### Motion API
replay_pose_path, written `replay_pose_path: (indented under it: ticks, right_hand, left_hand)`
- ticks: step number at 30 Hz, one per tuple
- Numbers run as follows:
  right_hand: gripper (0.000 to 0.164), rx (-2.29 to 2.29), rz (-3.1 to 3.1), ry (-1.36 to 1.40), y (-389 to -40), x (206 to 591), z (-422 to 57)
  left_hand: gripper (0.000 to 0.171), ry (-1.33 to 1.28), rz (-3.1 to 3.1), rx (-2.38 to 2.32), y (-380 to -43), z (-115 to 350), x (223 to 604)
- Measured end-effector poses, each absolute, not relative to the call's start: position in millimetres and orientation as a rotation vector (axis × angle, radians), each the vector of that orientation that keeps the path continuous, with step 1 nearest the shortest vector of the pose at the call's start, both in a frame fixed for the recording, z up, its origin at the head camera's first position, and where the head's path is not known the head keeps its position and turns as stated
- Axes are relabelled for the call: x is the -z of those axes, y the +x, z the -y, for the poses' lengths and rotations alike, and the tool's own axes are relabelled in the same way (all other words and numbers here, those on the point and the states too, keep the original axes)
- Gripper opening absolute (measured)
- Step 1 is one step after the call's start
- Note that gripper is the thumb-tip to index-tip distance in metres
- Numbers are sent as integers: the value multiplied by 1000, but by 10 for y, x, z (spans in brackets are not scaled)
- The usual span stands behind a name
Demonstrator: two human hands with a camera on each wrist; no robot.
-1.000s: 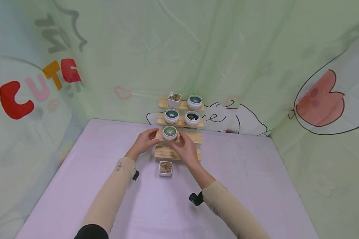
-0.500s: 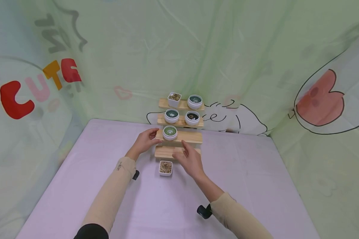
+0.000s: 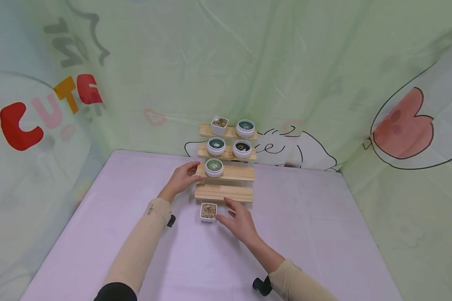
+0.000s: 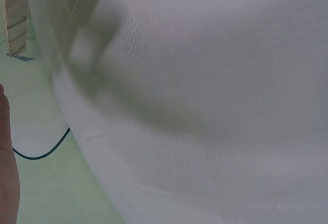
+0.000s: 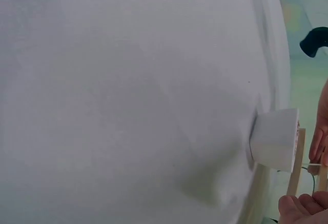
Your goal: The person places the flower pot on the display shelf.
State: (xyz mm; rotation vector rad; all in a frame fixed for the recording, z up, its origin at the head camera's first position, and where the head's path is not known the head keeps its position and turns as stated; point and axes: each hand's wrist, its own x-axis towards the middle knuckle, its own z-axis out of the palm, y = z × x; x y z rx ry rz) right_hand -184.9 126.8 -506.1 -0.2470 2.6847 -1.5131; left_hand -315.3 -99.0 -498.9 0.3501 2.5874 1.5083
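Note:
A tiered wooden display stand (image 3: 226, 192) has its steps rising toward the back. My left hand (image 3: 181, 177) holds the left end of its second step from the front, thumb near the front edge and fingers near the back edge. On that step sits a round white pot (image 3: 214, 168) with a green top. In front of the stand, a square white pot (image 3: 209, 212) of brown granules rests on the cloth. My right hand (image 3: 240, 221) is just right of it, thumb and fingers spread, holding nothing; the right wrist view shows the pot's side (image 5: 274, 139).
Higher steps bear a square pot (image 3: 219, 125) of granules and round white pots, including a dark-topped one (image 3: 242, 148) and a teal-topped one (image 3: 216, 146). A pale purple cloth (image 3: 305, 225) covers the table; printed green curtains (image 3: 154, 83) hang behind it.
My right hand has let go of the green-topped round pot and moved toward me, down beside the square pot. The green-topped pot stays on its step; my left hand has kept its place.

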Motion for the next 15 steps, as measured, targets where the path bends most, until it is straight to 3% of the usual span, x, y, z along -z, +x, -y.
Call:
replay_pose_path:
  ticks: [15]
  right_hand:
    - [69,1492,-2625,-282,-1822,5286,-1210]
  left_hand:
    - [67,352,-2579,-1518,-3155,989,5005]
